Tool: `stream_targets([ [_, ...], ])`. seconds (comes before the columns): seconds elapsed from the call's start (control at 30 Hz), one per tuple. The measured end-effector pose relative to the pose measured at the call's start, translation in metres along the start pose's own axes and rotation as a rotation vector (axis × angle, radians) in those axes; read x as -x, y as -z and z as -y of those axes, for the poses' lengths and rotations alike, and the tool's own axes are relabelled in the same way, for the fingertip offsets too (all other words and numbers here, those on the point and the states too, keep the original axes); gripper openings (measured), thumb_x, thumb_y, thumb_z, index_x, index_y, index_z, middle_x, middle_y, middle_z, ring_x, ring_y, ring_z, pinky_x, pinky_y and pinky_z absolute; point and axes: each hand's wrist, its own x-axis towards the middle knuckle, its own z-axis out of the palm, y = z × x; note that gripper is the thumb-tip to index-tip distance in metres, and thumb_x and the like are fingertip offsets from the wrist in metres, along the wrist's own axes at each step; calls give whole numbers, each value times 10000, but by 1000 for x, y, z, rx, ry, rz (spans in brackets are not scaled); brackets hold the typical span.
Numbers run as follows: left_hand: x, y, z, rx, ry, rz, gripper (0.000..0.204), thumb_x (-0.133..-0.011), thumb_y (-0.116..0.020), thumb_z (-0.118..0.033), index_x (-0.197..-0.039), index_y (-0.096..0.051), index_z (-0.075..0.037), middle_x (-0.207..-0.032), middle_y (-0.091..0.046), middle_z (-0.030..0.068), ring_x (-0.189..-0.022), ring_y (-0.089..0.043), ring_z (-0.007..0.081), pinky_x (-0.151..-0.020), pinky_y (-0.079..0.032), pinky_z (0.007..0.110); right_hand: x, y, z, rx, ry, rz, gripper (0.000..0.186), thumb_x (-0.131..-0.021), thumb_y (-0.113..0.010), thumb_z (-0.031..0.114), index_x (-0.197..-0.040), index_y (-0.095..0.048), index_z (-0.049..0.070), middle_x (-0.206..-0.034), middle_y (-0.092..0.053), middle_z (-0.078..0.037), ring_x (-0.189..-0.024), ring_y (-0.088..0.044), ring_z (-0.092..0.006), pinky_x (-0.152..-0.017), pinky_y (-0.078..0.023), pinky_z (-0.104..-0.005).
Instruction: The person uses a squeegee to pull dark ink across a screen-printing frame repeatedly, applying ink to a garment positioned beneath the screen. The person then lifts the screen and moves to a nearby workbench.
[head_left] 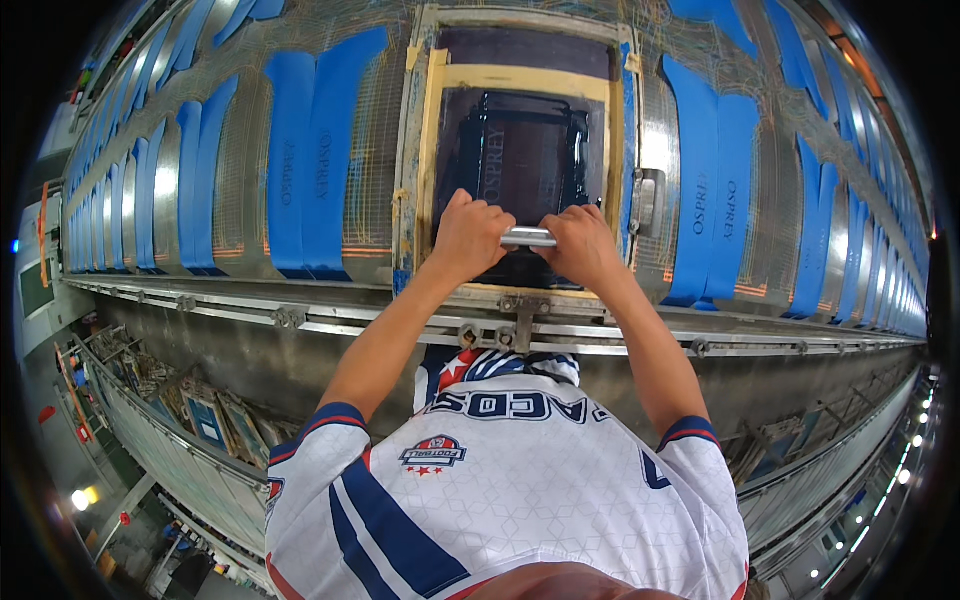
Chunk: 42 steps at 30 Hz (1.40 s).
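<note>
A framed screen [424,150] lies in front of me, its mesh edged with yellow tape and spread with glossy dark ink [573,150] around a printed-shape area in the middle. Both of my hands grip a silver bar-like squeegee [530,236] across the lower part of the screen. My left hand [473,237] is closed on its left end and my right hand [580,245] on its right end. The squeegee's lower edge is hidden in the dark ink or behind the bar. A metal clamp [517,308] sits at the near edge of the frame.
A long table [380,190] runs left and right, carrying rows of blue cut pieces [312,160] with dark lettering. A metal rail [250,312] runs along its near edge. Behind me, racks hold several used frames [205,418], with another long table [170,450] beyond.
</note>
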Motion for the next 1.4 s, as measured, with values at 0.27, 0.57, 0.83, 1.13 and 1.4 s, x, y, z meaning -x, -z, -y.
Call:
stream_targets([
  [0.27, -157, 21, 93, -73, 37, 100, 287, -726, -826, -396, -840, -717, -156, -793, -719, 58, -802, -679, 278, -805, -429, 425, -150, 57, -88, 14, -116, 68, 304, -774, -817, 295, -959, -727, 72, -906, -727, -191, -890, -696, -399, -811, -550, -490],
  [0.57, -185, 20, 111, -69, 96, 125, 307, -701, -836, -427, -858, -733, -184, -780, -725, 58, -788, -688, 285, -823, -443, 418, -178, 67, -92, -26, -217, 93, 296, -784, -808, 273, -1000, -742, 82, -930, -732, -199, -917, -701, -395, -811, -557, -480],
  [0.83, -46, 0, 26, -65, 25, 84, 247, -706, -812, -353, -762, -666, -162, -749, -683, 48, -765, -672, 253, -765, -413, 419, -44, 17, -24, -3, -58, 88, 224, -766, -799, 248, -854, -669, 88, -748, -691, -136, -772, -696, -337, -765, -514, -461],
  [1.13, -8, 2, -2, -39, 20, 41, 209, -713, -829, -303, -768, -690, -157, -731, -662, 21, -733, -634, 223, -755, -395, 392, -4, 10, -4, -30, -16, 38, 210, -759, -796, 207, -847, -655, 79, -764, -683, -122, -786, -677, -333, -751, -485, -455],
  [1.4, -158, 21, 93, -37, 78, 115, 269, -726, -825, -383, -847, -732, -161, -805, -726, 52, -813, -686, 269, -839, -438, 420, -155, 61, -87, 31, -124, 118, 298, -779, -817, 300, -933, -711, 67, -894, -724, -190, -899, -698, -392, -812, -549, -492],
])
